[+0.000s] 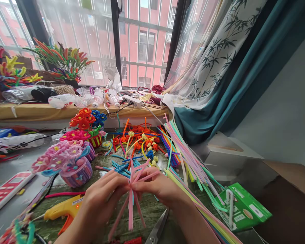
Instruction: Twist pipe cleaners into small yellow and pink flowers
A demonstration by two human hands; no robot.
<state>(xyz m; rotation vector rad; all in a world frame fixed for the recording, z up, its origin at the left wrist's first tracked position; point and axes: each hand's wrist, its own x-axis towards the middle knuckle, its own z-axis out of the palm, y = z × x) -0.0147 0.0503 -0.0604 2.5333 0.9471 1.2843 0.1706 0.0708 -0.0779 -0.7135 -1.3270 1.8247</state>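
Observation:
Both hands meet at the middle of a bundle of pink pipe cleaners [130,208], whose ends fan out above and below the pinch. My left hand [105,189] is closed on the bundle's centre from the left. From the right, my right hand [162,186] pinches the same crossing point, thumb and fingers pressed together. Below the hands lie scissors [156,230], partly hidden by the right forearm. A yellow hot glue gun [63,207] rests by my left forearm. Cut blue pipe cleaner pieces [120,166] lie just beyond the fingers.
Pipe cleaner flowers in a striped pot [77,173] stand at left, with a red-flowered pot [94,139] behind. Orange flower pieces [137,134] cover the far table. Long pastel pipe cleaners [190,156] and a green box [246,206] lie at right. The windowsill [40,113] holds bottles and a power strip [132,101].

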